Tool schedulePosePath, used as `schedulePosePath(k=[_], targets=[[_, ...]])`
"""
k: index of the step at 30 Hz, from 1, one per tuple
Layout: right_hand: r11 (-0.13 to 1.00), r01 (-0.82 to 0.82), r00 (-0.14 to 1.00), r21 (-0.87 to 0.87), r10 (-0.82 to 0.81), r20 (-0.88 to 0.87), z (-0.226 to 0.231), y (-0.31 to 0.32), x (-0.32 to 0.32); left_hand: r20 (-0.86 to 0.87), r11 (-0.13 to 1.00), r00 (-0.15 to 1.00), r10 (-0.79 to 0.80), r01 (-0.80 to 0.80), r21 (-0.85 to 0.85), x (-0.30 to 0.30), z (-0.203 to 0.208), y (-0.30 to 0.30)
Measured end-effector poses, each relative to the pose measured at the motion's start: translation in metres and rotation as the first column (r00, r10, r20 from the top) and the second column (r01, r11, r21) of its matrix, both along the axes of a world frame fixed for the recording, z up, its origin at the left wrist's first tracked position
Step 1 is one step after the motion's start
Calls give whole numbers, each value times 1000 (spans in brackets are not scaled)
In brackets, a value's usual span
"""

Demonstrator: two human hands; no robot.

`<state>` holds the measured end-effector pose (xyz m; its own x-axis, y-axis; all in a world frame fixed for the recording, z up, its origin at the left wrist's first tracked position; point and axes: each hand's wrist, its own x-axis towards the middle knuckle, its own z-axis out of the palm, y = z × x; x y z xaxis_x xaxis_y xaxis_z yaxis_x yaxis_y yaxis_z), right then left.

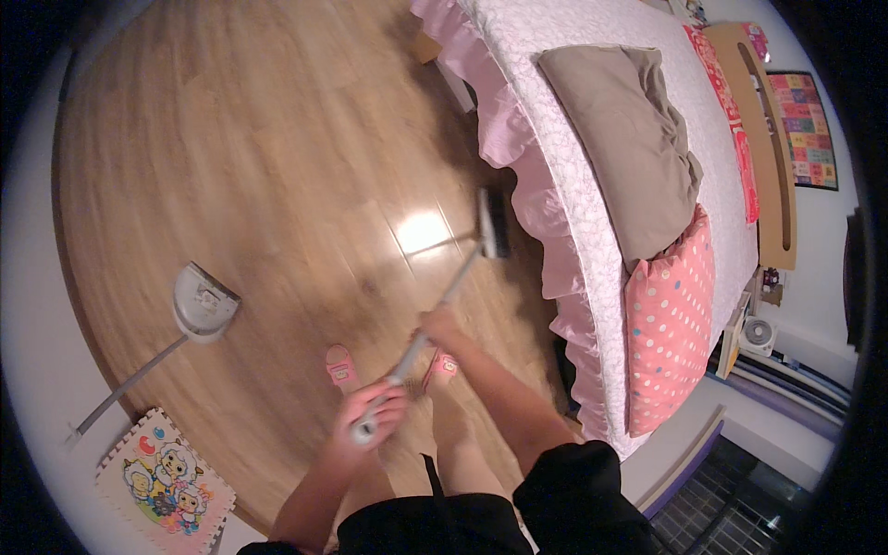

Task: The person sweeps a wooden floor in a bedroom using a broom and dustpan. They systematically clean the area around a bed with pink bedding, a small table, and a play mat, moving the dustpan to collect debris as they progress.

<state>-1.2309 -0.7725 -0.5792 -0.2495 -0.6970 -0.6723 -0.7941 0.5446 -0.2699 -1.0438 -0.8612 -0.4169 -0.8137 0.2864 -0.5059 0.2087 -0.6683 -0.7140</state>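
A broom (464,269) with a grey handle slants from my body up and to the right. My left hand (377,413) is wrapped round the top end of its handle. Lower on the same handle, my right hand (440,326) grips the shaft, a little blurred by motion. The broom's dark-bristled head (495,224) is on the wooden floor (277,166), close beside the pink ruffled bed skirt (546,222). Over to the left, apart from both hands, a white long-handled dustpan (205,303) sits on the floor near the wall.
The bed (527,37) fills the right side, bearing a brown pillow (620,139) and a pink dotted pillow (671,324). A cartoon foam mat (166,481) lies lower left. Pink slippers (340,367) are on my feet. A small white fan (759,334) stands at the right.
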Motion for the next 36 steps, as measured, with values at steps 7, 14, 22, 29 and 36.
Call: schedulePosePath(k=[7, 14, 22, 29, 36], targets=[[508, 747, 328, 429, -843, 427, 102, -154, 185, 377, 972, 900, 217, -165, -166, 148, 100, -54], [698, 696, 689, -171, -581, 434, 64, -131, 198, 213, 956, 966, 146, -82, -282, 155, 111, -63], [872, 426, 835, 240, -481, 268, 47, -240, 51, 7, 917, 917, 400, -400, 9, 54, 6, -124], [996, -85, 878, 28, 62, 475, 42, -249, 281, 288, 847, 799, 527, -522, -102, 236, 79, -112], [451, 743, 27, 494, -758, 652, 98, -246, 316, 361, 906, 887, 286, -128, -403, 249, 146, -87]])
